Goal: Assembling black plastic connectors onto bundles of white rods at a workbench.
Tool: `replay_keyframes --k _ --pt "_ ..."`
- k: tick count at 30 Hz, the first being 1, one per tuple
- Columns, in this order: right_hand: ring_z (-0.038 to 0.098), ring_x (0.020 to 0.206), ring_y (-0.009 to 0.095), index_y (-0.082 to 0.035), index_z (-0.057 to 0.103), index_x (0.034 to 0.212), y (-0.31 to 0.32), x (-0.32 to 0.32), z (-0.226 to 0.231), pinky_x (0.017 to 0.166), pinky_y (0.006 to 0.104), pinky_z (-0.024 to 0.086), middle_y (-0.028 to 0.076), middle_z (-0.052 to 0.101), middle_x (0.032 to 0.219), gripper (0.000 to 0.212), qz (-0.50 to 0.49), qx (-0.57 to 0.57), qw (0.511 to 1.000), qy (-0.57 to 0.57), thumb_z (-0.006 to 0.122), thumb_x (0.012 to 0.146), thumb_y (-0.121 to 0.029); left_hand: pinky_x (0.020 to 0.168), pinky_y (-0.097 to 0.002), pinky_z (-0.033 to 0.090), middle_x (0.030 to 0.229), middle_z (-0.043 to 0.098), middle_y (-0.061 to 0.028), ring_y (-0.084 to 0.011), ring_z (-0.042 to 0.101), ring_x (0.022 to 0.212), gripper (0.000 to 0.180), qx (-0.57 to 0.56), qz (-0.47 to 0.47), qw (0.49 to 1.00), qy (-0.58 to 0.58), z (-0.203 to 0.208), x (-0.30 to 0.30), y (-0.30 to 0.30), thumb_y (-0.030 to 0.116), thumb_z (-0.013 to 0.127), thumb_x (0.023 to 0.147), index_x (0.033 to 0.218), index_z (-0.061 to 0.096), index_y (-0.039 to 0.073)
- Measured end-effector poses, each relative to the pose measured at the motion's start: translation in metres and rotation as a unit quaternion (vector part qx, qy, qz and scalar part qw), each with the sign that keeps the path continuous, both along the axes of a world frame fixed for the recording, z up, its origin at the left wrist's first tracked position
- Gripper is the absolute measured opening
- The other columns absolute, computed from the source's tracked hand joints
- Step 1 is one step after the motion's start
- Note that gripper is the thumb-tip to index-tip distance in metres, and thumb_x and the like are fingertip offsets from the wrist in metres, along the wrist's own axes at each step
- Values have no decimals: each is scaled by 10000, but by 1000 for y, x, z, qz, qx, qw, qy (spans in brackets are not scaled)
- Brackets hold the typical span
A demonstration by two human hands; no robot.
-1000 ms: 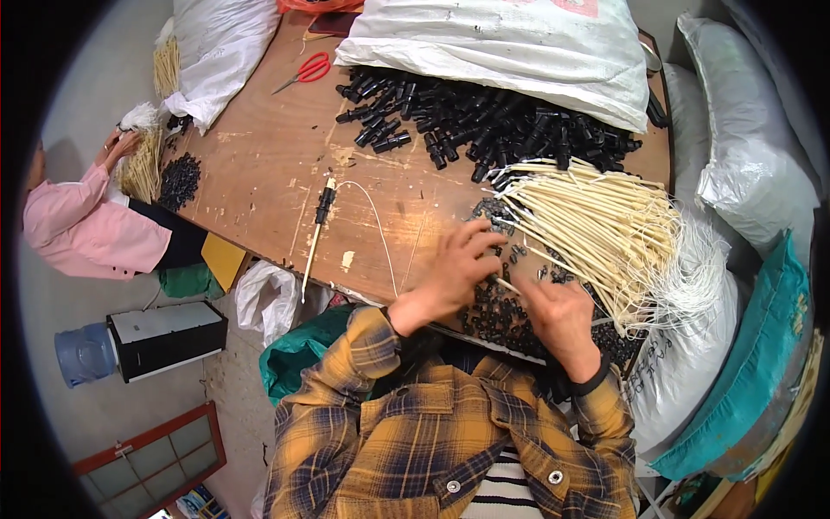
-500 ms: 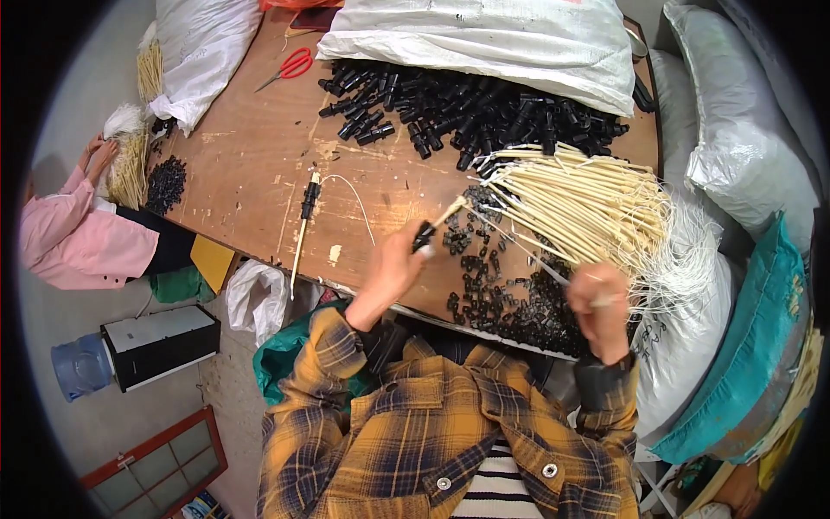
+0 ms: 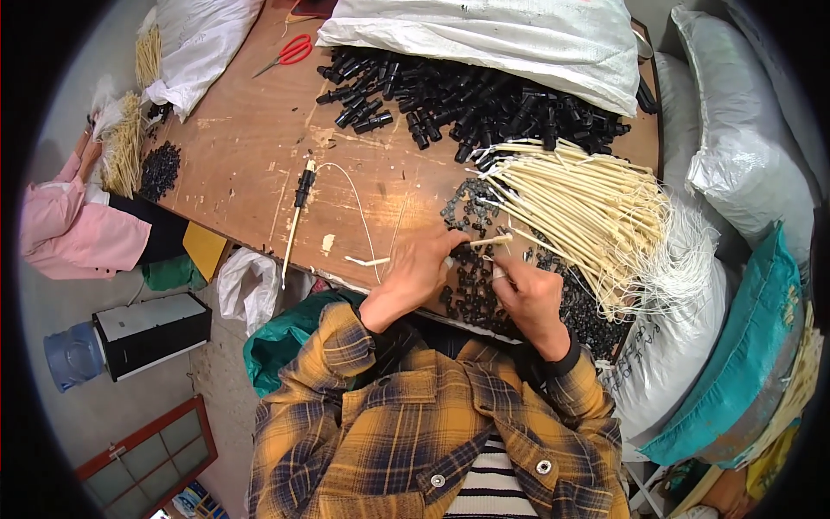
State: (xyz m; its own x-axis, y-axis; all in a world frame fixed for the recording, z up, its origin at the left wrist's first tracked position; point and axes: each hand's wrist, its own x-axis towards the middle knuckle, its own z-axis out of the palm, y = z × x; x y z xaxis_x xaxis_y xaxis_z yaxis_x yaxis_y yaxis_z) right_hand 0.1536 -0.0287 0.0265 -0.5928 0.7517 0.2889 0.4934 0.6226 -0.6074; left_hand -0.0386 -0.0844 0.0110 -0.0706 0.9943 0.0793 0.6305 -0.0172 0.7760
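Left hand [image 3: 415, 272] closing around pale stick [image 3: 491, 241], tip jutting toward 3 o'clock. Right hand [image 3: 531, 299] curling just beside tip; cannot tell whether gripping anything. Small black parts [image 3: 469, 292] crowding table [image 3: 238, 177] around both. From right hand: stick bundle [image 3: 579, 221] spreading at 1 o'clock, black connectors [image 3: 519, 114] heaping at 12.

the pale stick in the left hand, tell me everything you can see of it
The pale stick is slender and looks like wood or cane. Its middle is hidden by the left hand, which grips it. What seems its white-tipped end sticks out to the left; a thicker, tan end shows to the right. It runs nearly level across the picture, over the brown tabletop. The right hand is close to the right end; contact is unclear.
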Motion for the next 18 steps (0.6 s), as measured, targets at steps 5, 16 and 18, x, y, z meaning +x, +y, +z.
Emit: replay_keyframes --k 5,16,18 --pt "638 572 246 -61 678 895 4 -1 -6 495 338 487 92 644 687 145 8 4 1000 18 648 755 -85 730 -410 465 864 592 -150 -362 578 841 379 -11 -39 998 47 5 8 1 -71 563 694 1054 614 35" --pt "642 691 344 -32 621 1038 3 -4 -5 577 375 502 152 643 810 225 103 -84 991 16 607 813 -31 755 -386 479 956 632 -159 -362 604 899 379 -82 -117 990 -18 13 9 11 -8 595 715 1091 577 35" --pt "621 682 369 -36 604 1072 -1 -11 -9 576 405 489 167 624 802 238 106 -95 990 12 594 834 -44 760 -381 483 961 640 -157 -357 610 909 385 -146 -114 982 -33 13 3 6 17 617 718 1100 572 45"
